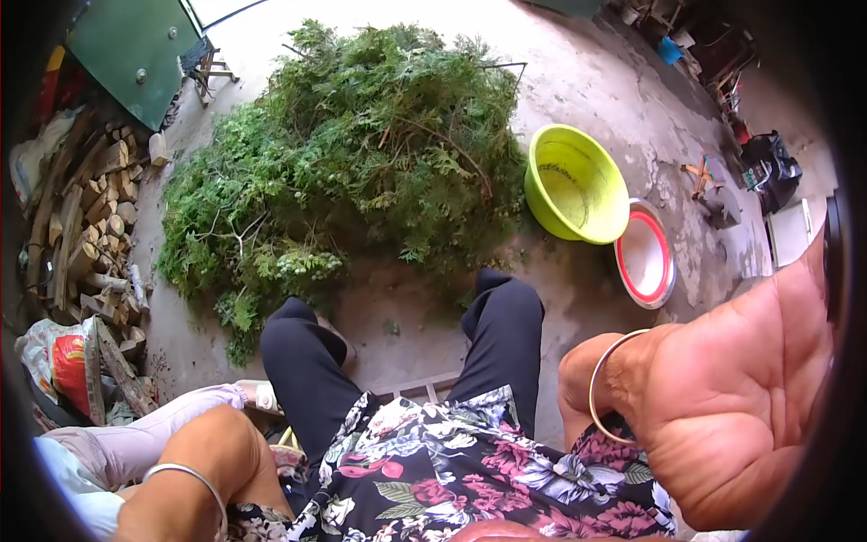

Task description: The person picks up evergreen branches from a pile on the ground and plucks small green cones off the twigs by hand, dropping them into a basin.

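Observation:
My right hand [731, 397] is raised close to the camera at the right, its palm facing me and a thin bangle around the wrist. Its fingers run out of view, so their pose and anything they touch are hidden. At the lower left, my left hand [153, 515] shows only as a sliver past a silver bangle [194, 479]; the rest is cut off. A large heap of green conifer branches [361, 154] lies on the floor beyond my knees. A floral garment [452, 452] covers my lap, above dark trousers [501, 334].
Right of the heap, a lime-green basin [578, 185] tilts beside a red-and-white basin [646, 257]. Split firewood [104, 208] is stacked at the left, near a printed sack [59, 361]. Another person's light trouser leg [172, 420] extends in from the left. A small stool [212, 72] stands at the back.

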Available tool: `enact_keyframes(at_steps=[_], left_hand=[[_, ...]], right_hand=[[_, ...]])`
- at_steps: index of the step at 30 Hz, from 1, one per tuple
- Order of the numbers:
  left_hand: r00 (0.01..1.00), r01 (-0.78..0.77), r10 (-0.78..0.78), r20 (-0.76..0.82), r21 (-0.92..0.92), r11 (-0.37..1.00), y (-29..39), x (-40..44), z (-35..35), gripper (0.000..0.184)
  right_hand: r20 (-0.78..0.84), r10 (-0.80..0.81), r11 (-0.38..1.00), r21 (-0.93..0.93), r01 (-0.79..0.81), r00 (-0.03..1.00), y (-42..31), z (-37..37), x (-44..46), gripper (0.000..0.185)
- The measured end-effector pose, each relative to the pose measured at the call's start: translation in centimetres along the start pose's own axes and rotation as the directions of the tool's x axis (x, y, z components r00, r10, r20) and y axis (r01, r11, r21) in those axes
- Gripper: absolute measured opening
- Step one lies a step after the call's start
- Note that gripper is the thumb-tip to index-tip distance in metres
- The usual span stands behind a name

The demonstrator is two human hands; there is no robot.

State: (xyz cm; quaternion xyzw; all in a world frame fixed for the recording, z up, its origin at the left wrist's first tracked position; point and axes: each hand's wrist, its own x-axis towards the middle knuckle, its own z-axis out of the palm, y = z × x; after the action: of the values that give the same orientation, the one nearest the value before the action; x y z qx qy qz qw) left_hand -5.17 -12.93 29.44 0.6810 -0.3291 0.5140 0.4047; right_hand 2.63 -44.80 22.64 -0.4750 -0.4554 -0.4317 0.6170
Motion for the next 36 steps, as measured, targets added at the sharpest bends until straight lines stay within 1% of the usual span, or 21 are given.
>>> enact_keyframes(at_steps=[5, 10, 16, 20, 24, 25, 26, 27, 28, 29, 30, 31, 32, 34, 35, 36], left_hand=[[1.0, -0.013, 0.013, -0.018, 0.017, 1.0, 0.0, -0.6, 0.4, 0.05], [1.0, 0.015, -0.015, 0.009, 0.022, 1.0, -0.3, -0.2, 0.4, 0.05], [0.999, 0.02, -0.022, 0.023, 0.05, 0.999, -0.2, 0.0, 0.0, 0.051], [1.0, 0.021, -0.022, 0.019, 0.049, 0.999, -0.5, 0.0, 0.1, 0.051], [0.999, 0.031, -0.032, 0.019, 0.054, 0.998, -0.8, 0.0, 0.2, 0.051], [0.999, 0.034, -0.035, 0.017, 0.06, 0.998, -1.0, 0.0, 0.2, 0.051], [0.999, 0.037, -0.038, 0.015, 0.065, 0.997, -1.1, -0.1, 0.3, 0.051], [0.999, 0.038, -0.039, 0.01, 0.076, 0.996, -1.3, -0.1, 0.3, 0.051], [0.999, 0.047, -0.048, 0.003, 0.093, 0.995, -1.5, -0.2, 0.3, 0.051], [0.998, 0.061, -0.061, 0.0, 0.112, 0.992, -1.7, -0.3, 0.3, 0.051], [0.996, 0.087, -0.086, -0.01, 0.146, 0.986, -2.1, -0.6, 0.5, 0.051], [0.992, 0.129, -0.128, -0.021, 0.184, 0.974, -2.5, -1.1, 0.8, 0.051], [0.981, 0.194, -0.195, -0.015, 0.231, 0.954, -3.0, -2.1, 1.1, 0.051], [0.925, 0.335, -0.371, 0.081, 0.286, 0.898, -4.9, -6.2, 2.8, 0.036], [0.883, 0.393, -0.452, 0.128, 0.325, 0.86, -5.8, -8.3, 3.7, 0.035], [0.844, 0.351, -0.49, 0.219, 0.465, 0.813, -7.1, -10.8, 3.7, 0.034]], right_hand=[[0.014, -0.013, 1.0, 0.023, 0.013, 1.0, -0.2, -0.3, -0.7, 0.04], [0.014, 0.06, 0.998, 0.01, -0.06, 0.998, 1.2, -0.1, -0.4, 0.041], [0.023, 0.084, 0.995, 0.046, -0.085, 0.996, 2.6, 0.7, -0.4, 0.041], [0.032, 0.099, 0.995, 0.028, -0.099, 0.995, 3.0, 1.7, -0.8, 0.041], [0.049, 0.147, 0.988, -0.062, -0.144, 0.988, 3.5, 3.5, -2.6, 0.041], [0.047, 0.185, 0.978, -0.105, -0.179, 0.982, 3.8, 3.6, -3.4, 0.041], [0.027, 0.263, 0.949, -0.187, -0.253, 0.965, 4.3, 3.6, -4.5, 0.041], [0.0, 0.374, 0.89, -0.281, -0.359, 0.927, 4.9, 3.4, -5.9, 0.042], [-0.027, 0.498, 0.801, -0.371, -0.471, 0.867, 5.4, 3.2, -7.8, 0.042], [-0.09, 0.662, 0.628, -0.476, -0.616, 0.744, 5.6, 3.1, -9.6, 0.039], [-0.095, 0.744, 0.533, -0.513, -0.673, 0.662, 6.1, 2.4, -11.8, 0.038], [-0.096, 0.812, 0.439, -0.549, -0.711, 0.576, 6.8, 1.5, -14.1, 0.036], [-0.104, 0.875, 0.355, -0.525, -0.774, 0.473, 7.3, 0.7, -16.7, 0.033], [-0.119, 0.961, 0.162, -0.487, -0.858, 0.25, 7.5, -1.0, -21.9, 0.03], [-0.123, 0.983, 0.062, -0.474, -0.878, 0.135, 7.5, -1.7, -24.0, 0.03], [-0.112, 0.985, 0.065, -0.468, -0.881, 0.132, 7.4, -2.4, -25.5, 0.03]])
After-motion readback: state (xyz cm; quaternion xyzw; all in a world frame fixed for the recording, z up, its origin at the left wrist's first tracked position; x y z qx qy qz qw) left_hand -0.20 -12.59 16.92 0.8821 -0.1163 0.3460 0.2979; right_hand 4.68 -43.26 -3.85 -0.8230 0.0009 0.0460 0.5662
